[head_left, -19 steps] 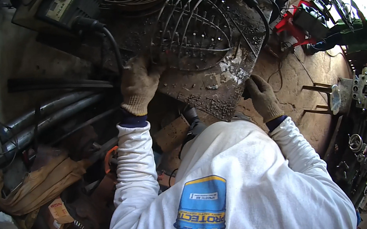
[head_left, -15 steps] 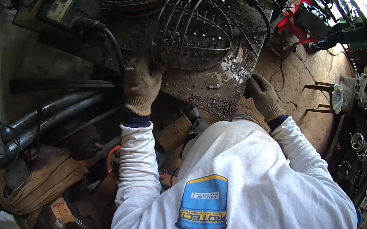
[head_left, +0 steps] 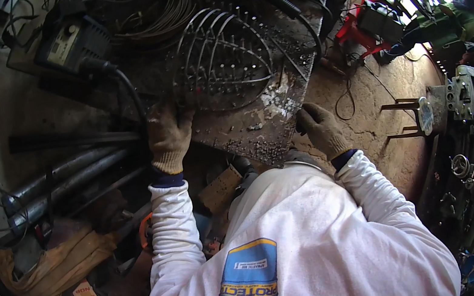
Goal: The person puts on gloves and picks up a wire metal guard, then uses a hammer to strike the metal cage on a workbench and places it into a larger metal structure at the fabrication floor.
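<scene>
A domed cage of bent metal rods (head_left: 270,60) sits on a dark, grimy metal bench top (head_left: 234,127). Dark grit and small bits lie toward the bench's near corner. Beside the cage's lower left rim is my left hand (head_left: 169,136) in a tan knitted glove. Its thumb stands apart from the fingers, but shadow hides the fingertips and whether they grip the rim. My right hand (head_left: 323,129), gloved alike, is at the right edge of the bench near the corner. Its fingers are curled, with something dark at the tips that I cannot make out.
A boxy machine (head_left: 71,44) with a thick black cable (head_left: 130,90) stands far left, beside a wire coil (head_left: 167,11). Metal pipes (head_left: 63,174) lie left. A small stool (head_left: 425,114), a lathe-like machine (head_left: 472,100), a red chair (head_left: 352,36) and a person in green (head_left: 454,20) are right.
The whole view has shifted, so the bench, cage and both hands appear lower and further left. Both hands stay at about the same places beside the bench.
</scene>
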Available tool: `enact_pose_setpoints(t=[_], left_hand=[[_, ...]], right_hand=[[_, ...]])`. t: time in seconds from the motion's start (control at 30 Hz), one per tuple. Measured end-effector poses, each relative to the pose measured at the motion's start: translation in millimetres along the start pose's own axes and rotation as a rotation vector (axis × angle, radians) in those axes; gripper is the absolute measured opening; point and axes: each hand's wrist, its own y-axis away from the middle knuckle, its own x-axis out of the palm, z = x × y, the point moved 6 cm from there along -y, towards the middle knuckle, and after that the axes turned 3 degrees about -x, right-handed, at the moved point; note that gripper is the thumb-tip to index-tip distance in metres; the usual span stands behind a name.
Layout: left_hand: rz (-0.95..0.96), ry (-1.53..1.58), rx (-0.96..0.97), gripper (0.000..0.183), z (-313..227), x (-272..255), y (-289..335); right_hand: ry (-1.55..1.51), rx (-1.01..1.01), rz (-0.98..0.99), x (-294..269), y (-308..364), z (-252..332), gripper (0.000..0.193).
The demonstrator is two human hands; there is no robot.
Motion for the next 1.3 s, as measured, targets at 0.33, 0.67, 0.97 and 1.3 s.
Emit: enact_pose_setpoints(t=[0.33,0.67,0.97,1.3], left_hand=[[0.012,-0.058,0.019,0.033,11,0,8],[-0.162,-0.104,0.040,0.029,15,11,12],[-0.327,-0.257,-0.097,0.025,3,13,13],[-0.316,-0.206,-0.226,0.027,1,9,13]], right_hand=[[0.311,-0.364,-0.282,-36,-14,68,0.025],[0.587,-0.891,-0.376,-33,-73,158,0.025],[1.028,-0.740,-0.029,-44,-323,226,0.041],[1.517,-0.910,0.490,-15,-434,200,0.027]])
